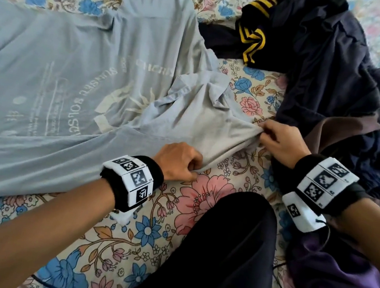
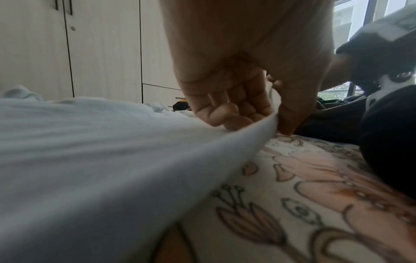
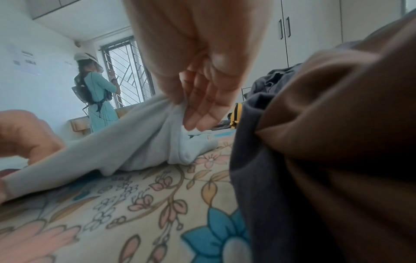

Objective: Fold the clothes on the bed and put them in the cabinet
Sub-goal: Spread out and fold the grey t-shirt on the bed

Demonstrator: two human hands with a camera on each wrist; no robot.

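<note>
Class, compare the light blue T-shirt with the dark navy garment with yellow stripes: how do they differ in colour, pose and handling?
The light blue T-shirt is pale with white print; the navy garment is dark with yellow stripes. The T-shirt lies spread out; the navy garment is bunched. The left hand and right hand pinch the T-shirt; neither holds the navy garment. Both lie on the floral bedsheet.

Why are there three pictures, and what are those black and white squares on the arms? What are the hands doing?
A person is folding clothes on a bed while wearing three cameras. The big picture comes from a camera on the head, looking down. The other two come from cameras strapped on each wrist, so the fingers look huge. The black and white squares are patterned markers on the wristbands.

On the flowery bedsheet lies a light blue T-shirt. The left hand pinches its edge, and the right hand pinches one corner. A pile of dark clothes waits beside it. Behind stands the pale cabinet.
</note>
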